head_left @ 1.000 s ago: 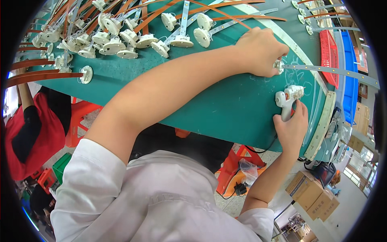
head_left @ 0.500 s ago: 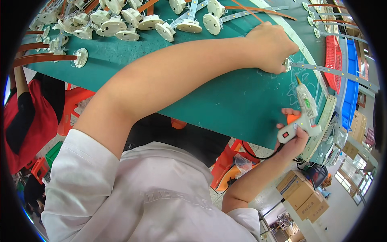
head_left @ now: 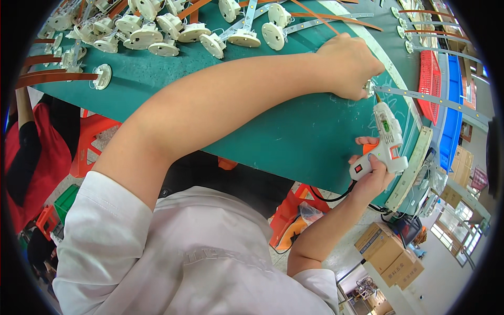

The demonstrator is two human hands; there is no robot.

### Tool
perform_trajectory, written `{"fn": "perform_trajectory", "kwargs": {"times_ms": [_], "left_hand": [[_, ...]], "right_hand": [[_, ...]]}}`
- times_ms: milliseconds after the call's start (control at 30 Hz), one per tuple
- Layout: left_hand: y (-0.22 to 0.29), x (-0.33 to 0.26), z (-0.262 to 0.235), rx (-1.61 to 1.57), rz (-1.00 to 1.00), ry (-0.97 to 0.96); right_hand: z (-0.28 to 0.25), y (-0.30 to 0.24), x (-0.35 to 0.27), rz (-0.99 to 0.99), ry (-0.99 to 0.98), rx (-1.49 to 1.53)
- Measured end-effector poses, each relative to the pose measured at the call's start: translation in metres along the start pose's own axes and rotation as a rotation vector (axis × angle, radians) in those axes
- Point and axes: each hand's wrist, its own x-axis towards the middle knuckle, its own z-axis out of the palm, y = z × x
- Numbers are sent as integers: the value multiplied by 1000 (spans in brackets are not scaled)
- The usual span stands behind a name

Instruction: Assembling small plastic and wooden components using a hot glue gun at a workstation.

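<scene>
Your left hand point(head_left: 350, 65), in the upper right of the frame, is closed in a pinch on a small white piece point(head_left: 370, 88); most of the fingers are hidden behind the back of the hand. From that piece a pale light strip point(head_left: 420, 96) runs off toward the right edge of the frame.

Your right hand point(head_left: 375, 177), below it at right of centre, is wrapped around the handle of a white glue gun point(head_left: 387, 126), with fingers by its orange trigger point(head_left: 369, 148). The gun points up the frame, its tip just beside the white piece; you cannot tell from here whether they touch. A black cord point(head_left: 331, 200) trails from the handle.

Your bare left arm crosses the middle of the frame over the green table point(head_left: 283, 142). In the upper left lies a heap of white discs point(head_left: 144, 38) with brown strips point(head_left: 58, 77) and pale strips among them. A red basket point(head_left: 429, 86) and a blue bin point(head_left: 450, 115) stand side by side at the upper right, and cardboard boxes point(head_left: 388, 252) sit at the lower right. Another person point(head_left: 50, 152) in red and black is at the left edge.
</scene>
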Motion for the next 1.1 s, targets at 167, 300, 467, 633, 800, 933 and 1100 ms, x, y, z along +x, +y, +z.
{"fn": "perform_trajectory", "kwargs": {"times_ms": [167, 300, 467, 633, 800, 933, 1100], "left_hand": [[-5, -1, 6, -65, 51, 80], [-3, -1, 3, -72, 34, 56], [2, 0, -2, -22, -30, -41], [-1, 0, 0, -21, -9, -15], [0, 1, 0, -20, -16, -15], [0, 0, 0, -17, -11, -11], [0, 1, -1, -17, -12, -7]], "right_hand": [[5, 2, 3, -34, -16, -39], [7, 3, 2, -48, -19, -64], [9, 4, 1, -40, -4, -96], [21, -3, 3, 79, 113, -347], [22, -1, 3, 84, 170, -354], [19, 3, 2, 70, 159, -302], [18, 3, 2, 63, 143, -311]]}}
